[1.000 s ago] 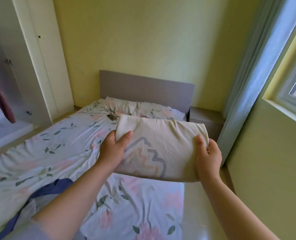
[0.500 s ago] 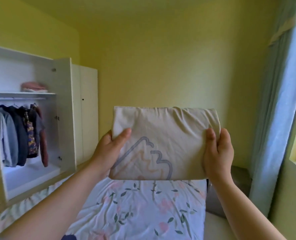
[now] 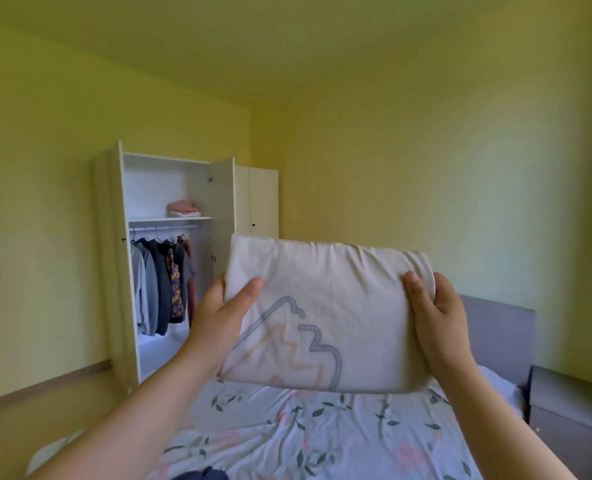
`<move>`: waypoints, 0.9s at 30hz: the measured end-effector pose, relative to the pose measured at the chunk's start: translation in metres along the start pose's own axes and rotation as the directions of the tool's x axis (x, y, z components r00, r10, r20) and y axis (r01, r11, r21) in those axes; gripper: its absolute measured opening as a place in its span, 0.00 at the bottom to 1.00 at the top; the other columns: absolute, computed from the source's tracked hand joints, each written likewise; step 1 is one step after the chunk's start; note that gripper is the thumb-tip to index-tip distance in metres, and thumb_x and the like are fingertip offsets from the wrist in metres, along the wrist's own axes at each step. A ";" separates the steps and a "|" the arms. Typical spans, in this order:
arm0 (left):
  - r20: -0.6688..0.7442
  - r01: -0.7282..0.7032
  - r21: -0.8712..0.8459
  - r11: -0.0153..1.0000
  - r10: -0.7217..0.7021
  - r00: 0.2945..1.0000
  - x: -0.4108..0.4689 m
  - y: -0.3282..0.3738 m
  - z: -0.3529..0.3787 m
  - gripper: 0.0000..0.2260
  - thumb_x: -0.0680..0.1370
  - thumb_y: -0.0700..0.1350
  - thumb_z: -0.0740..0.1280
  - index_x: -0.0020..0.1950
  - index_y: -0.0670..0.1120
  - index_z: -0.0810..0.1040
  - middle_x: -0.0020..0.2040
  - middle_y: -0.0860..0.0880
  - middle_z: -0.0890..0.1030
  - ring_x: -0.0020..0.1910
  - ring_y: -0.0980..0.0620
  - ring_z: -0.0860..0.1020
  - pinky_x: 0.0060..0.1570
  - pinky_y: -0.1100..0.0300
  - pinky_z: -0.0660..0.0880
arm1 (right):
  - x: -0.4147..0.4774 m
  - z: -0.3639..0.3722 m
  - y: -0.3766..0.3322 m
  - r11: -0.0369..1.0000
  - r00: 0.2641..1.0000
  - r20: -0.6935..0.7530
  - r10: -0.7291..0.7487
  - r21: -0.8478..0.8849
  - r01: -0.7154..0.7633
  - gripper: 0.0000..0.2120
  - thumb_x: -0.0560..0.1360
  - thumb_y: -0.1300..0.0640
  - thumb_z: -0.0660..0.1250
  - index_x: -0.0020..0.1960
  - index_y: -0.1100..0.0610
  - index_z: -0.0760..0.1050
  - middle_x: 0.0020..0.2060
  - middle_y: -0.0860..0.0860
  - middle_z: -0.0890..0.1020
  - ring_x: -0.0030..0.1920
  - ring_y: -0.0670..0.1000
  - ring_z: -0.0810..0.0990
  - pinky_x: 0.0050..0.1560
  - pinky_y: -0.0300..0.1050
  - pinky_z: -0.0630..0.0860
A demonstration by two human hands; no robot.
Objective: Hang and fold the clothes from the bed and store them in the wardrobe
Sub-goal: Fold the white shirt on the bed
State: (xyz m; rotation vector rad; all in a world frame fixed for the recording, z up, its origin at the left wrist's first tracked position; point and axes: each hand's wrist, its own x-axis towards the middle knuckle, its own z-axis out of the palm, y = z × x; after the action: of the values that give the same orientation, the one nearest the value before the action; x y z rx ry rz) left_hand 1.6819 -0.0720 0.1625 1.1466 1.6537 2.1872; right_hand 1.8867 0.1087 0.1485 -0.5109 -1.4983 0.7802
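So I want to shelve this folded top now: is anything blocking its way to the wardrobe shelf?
Nothing visible. Ahead of the folded top, the wardrobe stands with doors open, and its shelf holds only a pink folded pile at the right, bare beside it.

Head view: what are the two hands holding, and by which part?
A folded cream garment: the left hand grips its left edge, the right hand its right edge.

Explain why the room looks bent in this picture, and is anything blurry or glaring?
Head view: the wide lens tilts and bows the wardrobe and the wall lines. The light is soft and even with a yellow-green cast, and there is no glare. The folded cloth, held by the left hand and right hand, is fairly sharp. The forearms and the bed look smeared near the bottom edge.
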 end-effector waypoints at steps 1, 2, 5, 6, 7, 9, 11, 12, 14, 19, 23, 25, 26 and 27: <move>-0.005 0.000 0.003 1.000 0.000 1.000 -0.003 0.003 -0.010 0.09 0.75 0.52 0.70 0.54 0.53 0.80 0.52 0.55 0.85 0.54 0.53 0.82 0.62 0.47 0.75 | -0.005 0.008 -0.003 1.000 1.000 -0.011 -0.009 0.016 0.009 0.16 0.80 0.46 0.63 0.40 0.57 0.69 0.33 0.50 0.73 0.30 0.40 0.68 0.31 0.32 0.65; -0.011 -0.005 0.005 1.000 0.005 1.000 -0.006 0.008 -0.019 0.11 0.75 0.53 0.70 0.56 0.53 0.80 0.53 0.54 0.84 0.55 0.52 0.81 0.63 0.46 0.74 | -0.010 0.016 -0.007 1.000 1.000 -0.016 -0.008 0.030 0.008 0.15 0.80 0.47 0.63 0.40 0.56 0.69 0.33 0.50 0.73 0.30 0.40 0.68 0.30 0.32 0.65; -0.043 -0.022 0.020 1.000 0.023 0.999 -0.017 0.022 -0.052 0.18 0.70 0.56 0.71 0.57 0.51 0.80 0.53 0.52 0.85 0.55 0.49 0.82 0.62 0.42 0.74 | -0.025 0.042 -0.024 0.998 1.000 -0.001 0.001 0.058 -0.001 0.16 0.80 0.47 0.63 0.42 0.58 0.69 0.35 0.53 0.74 0.31 0.41 0.68 0.31 0.33 0.65; -0.052 -0.026 0.026 0.999 0.027 0.998 -0.021 0.027 -0.065 0.19 0.69 0.57 0.71 0.57 0.51 0.80 0.53 0.52 0.85 0.55 0.49 0.82 0.62 0.41 0.74 | -0.031 0.052 -0.032 0.997 1.000 0.006 -0.003 0.071 0.003 0.16 0.80 0.47 0.63 0.42 0.58 0.69 0.35 0.53 0.74 0.30 0.40 0.68 0.31 0.33 0.65; -0.064 -0.029 0.032 0.999 0.031 0.997 -0.026 0.030 -0.080 0.20 0.68 0.58 0.71 0.57 0.52 0.80 0.53 0.52 0.85 0.54 0.49 0.82 0.61 0.41 0.75 | -0.038 0.062 -0.040 0.997 1.000 0.015 -0.012 0.082 0.011 0.15 0.80 0.47 0.63 0.41 0.58 0.69 0.34 0.52 0.74 0.30 0.40 0.68 0.31 0.32 0.65; -0.093 -0.031 0.051 0.998 0.036 0.995 -0.038 0.037 -0.115 0.20 0.68 0.59 0.71 0.57 0.53 0.80 0.52 0.54 0.85 0.53 0.51 0.83 0.60 0.42 0.75 | -0.056 0.085 -0.058 0.995 0.999 0.035 -0.025 0.100 0.021 0.15 0.80 0.48 0.63 0.41 0.58 0.69 0.34 0.51 0.74 0.30 0.39 0.68 0.31 0.32 0.65; -0.134 -0.038 0.070 0.997 0.047 0.990 -0.050 0.046 -0.153 0.19 0.68 0.59 0.71 0.56 0.53 0.80 0.51 0.54 0.85 0.52 0.51 0.83 0.60 0.42 0.76 | -0.076 0.112 -0.077 0.992 0.998 0.062 -0.024 0.129 0.016 0.15 0.80 0.48 0.63 0.40 0.57 0.68 0.33 0.49 0.72 0.30 0.40 0.67 0.32 0.32 0.65; -0.156 -0.039 0.075 0.996 0.051 0.987 -0.056 0.051 -0.172 0.19 0.68 0.58 0.72 0.56 0.52 0.80 0.51 0.53 0.85 0.52 0.50 0.83 0.60 0.42 0.76 | -0.088 0.126 -0.086 0.990 0.997 0.079 -0.022 0.141 0.011 0.16 0.80 0.48 0.63 0.39 0.57 0.68 0.32 0.48 0.72 0.30 0.39 0.67 0.32 0.32 0.65; -0.179 -0.030 0.086 0.996 0.045 0.983 -0.068 0.060 -0.210 0.20 0.69 0.57 0.74 0.58 0.50 0.80 0.53 0.51 0.85 0.54 0.47 0.82 0.60 0.40 0.75 | -0.110 0.154 -0.103 0.985 0.994 0.107 -0.015 0.172 -0.003 0.15 0.80 0.48 0.63 0.39 0.56 0.68 0.32 0.48 0.72 0.30 0.39 0.67 0.33 0.32 0.65; -0.240 -0.021 0.137 0.990 0.054 0.969 -0.092 0.082 -0.284 0.20 0.69 0.58 0.71 0.57 0.51 0.80 0.51 0.52 0.85 0.51 0.48 0.83 0.57 0.40 0.77 | -0.154 0.210 -0.137 0.975 0.987 0.161 -0.013 0.222 -0.024 0.16 0.80 0.48 0.63 0.40 0.58 0.67 0.33 0.49 0.71 0.34 0.45 0.67 0.33 0.35 0.64; -0.263 -0.007 0.152 0.988 0.048 0.963 -0.096 0.093 -0.318 0.19 0.67 0.57 0.72 0.54 0.51 0.80 0.49 0.51 0.85 0.49 0.48 0.84 0.54 0.40 0.78 | -0.169 0.238 -0.155 0.969 0.981 0.195 -0.008 0.245 -0.041 0.15 0.80 0.48 0.63 0.43 0.59 0.70 0.36 0.50 0.74 0.36 0.45 0.69 0.33 0.33 0.65; -0.260 0.004 0.167 0.986 0.040 0.965 -0.091 0.093 -0.333 0.18 0.67 0.57 0.73 0.53 0.52 0.80 0.48 0.51 0.86 0.48 0.48 0.84 0.53 0.41 0.79 | -0.169 0.250 -0.158 0.967 0.980 0.199 -0.021 0.251 -0.030 0.15 0.80 0.48 0.63 0.43 0.59 0.70 0.35 0.49 0.73 0.33 0.42 0.69 0.33 0.32 0.66; -0.246 0.015 0.177 0.984 0.030 0.969 -0.088 0.092 -0.340 0.18 0.66 0.57 0.74 0.53 0.52 0.81 0.48 0.51 0.86 0.47 0.49 0.84 0.53 0.41 0.79 | -0.169 0.257 -0.158 0.966 0.979 0.202 -0.027 0.256 -0.026 0.15 0.80 0.48 0.63 0.43 0.59 0.69 0.34 0.48 0.72 0.32 0.41 0.68 0.33 0.31 0.66; -0.229 0.029 0.189 0.981 0.016 0.973 -0.083 0.090 -0.347 0.18 0.66 0.57 0.76 0.53 0.52 0.81 0.49 0.52 0.86 0.47 0.49 0.84 0.53 0.42 0.79 | -0.168 0.265 -0.158 0.966 0.978 0.206 -0.030 0.257 -0.024 0.16 0.80 0.48 0.63 0.43 0.60 0.68 0.34 0.48 0.71 0.31 0.41 0.67 0.33 0.31 0.65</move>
State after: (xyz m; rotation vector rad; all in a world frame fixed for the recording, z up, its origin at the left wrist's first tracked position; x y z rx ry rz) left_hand 1.5388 -0.4108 0.1714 0.9565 1.9972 2.2703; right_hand 1.6634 -0.1616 0.1604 -0.2349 -1.5585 1.0360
